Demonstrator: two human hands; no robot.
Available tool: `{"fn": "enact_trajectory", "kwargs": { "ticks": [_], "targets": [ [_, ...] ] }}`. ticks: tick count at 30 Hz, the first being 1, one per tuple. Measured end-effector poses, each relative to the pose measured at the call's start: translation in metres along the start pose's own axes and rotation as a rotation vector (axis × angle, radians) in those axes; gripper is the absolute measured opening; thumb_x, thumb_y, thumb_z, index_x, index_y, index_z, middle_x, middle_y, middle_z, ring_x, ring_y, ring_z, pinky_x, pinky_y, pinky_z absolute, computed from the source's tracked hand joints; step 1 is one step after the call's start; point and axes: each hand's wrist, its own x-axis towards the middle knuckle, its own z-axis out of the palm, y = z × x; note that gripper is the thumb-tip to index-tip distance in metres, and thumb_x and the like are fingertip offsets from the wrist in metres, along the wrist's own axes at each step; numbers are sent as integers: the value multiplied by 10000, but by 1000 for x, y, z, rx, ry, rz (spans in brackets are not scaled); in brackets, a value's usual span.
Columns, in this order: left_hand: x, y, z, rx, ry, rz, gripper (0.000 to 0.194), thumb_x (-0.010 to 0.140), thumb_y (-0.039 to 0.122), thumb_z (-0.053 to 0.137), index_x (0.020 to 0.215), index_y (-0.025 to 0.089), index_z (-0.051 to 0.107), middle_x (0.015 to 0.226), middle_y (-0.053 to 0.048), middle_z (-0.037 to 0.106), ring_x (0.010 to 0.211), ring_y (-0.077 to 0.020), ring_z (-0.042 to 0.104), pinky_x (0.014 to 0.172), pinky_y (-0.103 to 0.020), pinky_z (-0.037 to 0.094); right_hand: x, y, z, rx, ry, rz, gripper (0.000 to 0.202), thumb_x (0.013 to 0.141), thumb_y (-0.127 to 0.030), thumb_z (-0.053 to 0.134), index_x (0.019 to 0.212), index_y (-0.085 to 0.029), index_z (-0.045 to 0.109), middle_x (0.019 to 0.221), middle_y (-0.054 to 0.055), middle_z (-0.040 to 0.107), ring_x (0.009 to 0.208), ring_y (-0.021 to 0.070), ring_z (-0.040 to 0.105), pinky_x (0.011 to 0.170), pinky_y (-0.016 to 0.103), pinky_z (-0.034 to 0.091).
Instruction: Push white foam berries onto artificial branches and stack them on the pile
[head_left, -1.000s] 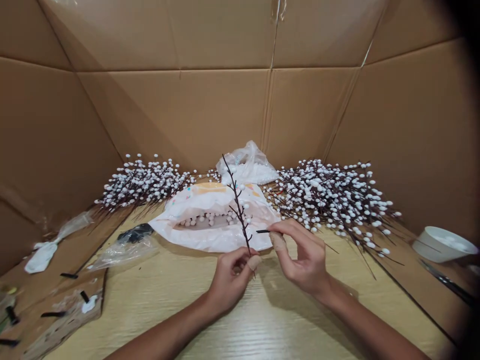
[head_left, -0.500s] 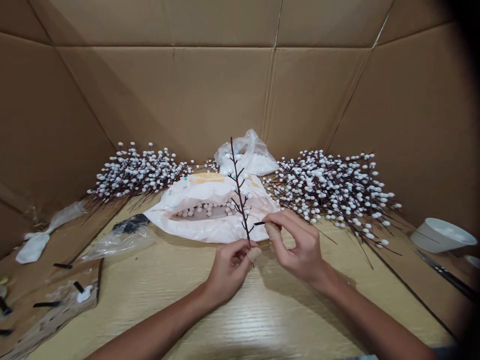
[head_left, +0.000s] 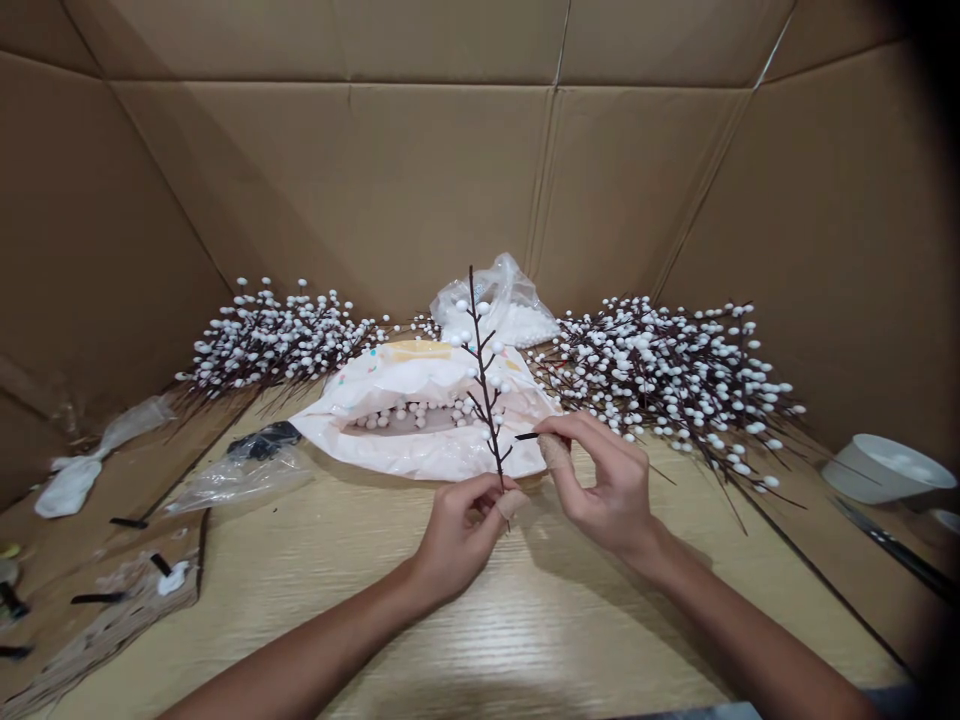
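My left hand (head_left: 466,520) pinches the lower end of a dark brown branch (head_left: 484,385), which stands upright with short twigs and white balls along it. Just right of the branch, my right hand (head_left: 600,475) holds a small black strip (head_left: 527,436) between thumb and fingertips; its free end points left toward the stem, with a gap between. Thumb coverings show on both hands. Behind the branch lies a white patterned bag (head_left: 405,463), its long opening showing several pale balls (head_left: 409,414).
Bundles of white-berried branches lie at left (head_left: 277,340) and right (head_left: 660,375). Between them stands a clear bag of white balls (head_left: 495,310). A white bowl (head_left: 870,475) and scissors (head_left: 892,547) are at right; black strips (head_left: 97,598) and plastic bags (head_left: 232,480) at left.
The branch top has shifted slightly right and up in view. My right hand, with the black strip, has moved a little right and up. Both hands keep their hold.
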Motion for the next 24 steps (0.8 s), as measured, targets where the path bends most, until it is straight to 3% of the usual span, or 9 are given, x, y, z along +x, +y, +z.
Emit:
{"fn": "enact_trajectory", "kwargs": {
  "ticks": [24],
  "targets": [
    [0, 1, -1, 23, -25, 13, 235, 895, 333, 542, 812, 132, 633, 646, 12, 549, 620, -113, 491, 598, -201, 390, 2, -1, 0, -17, -42, -71, 172, 819, -32, 525, 898, -165, 602, 739, 55, 639, 679, 162, 591, 625, 301, 496]
  ]
}}
